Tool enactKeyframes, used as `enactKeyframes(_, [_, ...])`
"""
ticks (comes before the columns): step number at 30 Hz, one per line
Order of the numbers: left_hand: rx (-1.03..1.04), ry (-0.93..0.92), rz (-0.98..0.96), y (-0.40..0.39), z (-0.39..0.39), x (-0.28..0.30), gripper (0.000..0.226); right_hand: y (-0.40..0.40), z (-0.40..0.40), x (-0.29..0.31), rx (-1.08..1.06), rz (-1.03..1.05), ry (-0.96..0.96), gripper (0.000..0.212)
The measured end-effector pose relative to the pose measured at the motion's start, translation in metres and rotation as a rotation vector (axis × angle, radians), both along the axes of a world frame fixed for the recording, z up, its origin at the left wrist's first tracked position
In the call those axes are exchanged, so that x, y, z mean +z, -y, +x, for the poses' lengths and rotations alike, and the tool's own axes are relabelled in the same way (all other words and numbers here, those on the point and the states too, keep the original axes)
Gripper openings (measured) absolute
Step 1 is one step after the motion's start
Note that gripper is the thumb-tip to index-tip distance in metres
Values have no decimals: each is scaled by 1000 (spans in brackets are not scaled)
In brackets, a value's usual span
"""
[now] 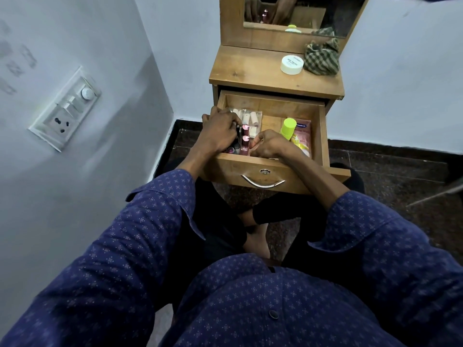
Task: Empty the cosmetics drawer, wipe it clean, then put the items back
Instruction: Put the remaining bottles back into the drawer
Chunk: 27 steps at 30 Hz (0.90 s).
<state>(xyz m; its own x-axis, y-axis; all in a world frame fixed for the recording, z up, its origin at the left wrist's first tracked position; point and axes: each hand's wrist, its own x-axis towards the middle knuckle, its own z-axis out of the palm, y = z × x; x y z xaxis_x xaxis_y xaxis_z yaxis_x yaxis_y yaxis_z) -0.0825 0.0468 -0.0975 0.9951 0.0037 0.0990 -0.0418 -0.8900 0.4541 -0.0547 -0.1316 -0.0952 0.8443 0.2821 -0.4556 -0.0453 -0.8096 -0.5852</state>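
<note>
drawer (271, 169) stands pulled out below the table (250, 78), both hands inside it. left hand (220, 132) curls round the little pink bottles (245, 139) at the front left; right hand (269, 144) is curled just beside them, what it holds i cannot tell. a fistful of upright bottles could slip and topple. beyond the left hand sits a clear box (248, 118); right of the right hand, a green tube (288, 127) on a pink packet (303, 136).
</note>
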Motion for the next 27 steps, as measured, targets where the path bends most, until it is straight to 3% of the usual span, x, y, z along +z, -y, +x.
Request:
enactKeyframes(15, [-16, 10, 6, 2, -1, 0, 30, 10, 5, -14, -7, 133, -78, 11])
enactKeyframes(23, [-13, -8, 34, 3, -2, 2, 32, 12, 1, -10, -51, 60, -53, 30])
enactKeyframes(27, [-12, -7, 34, 4, -2, 3, 32, 15, 2, 3, -109, 162, -81, 15])
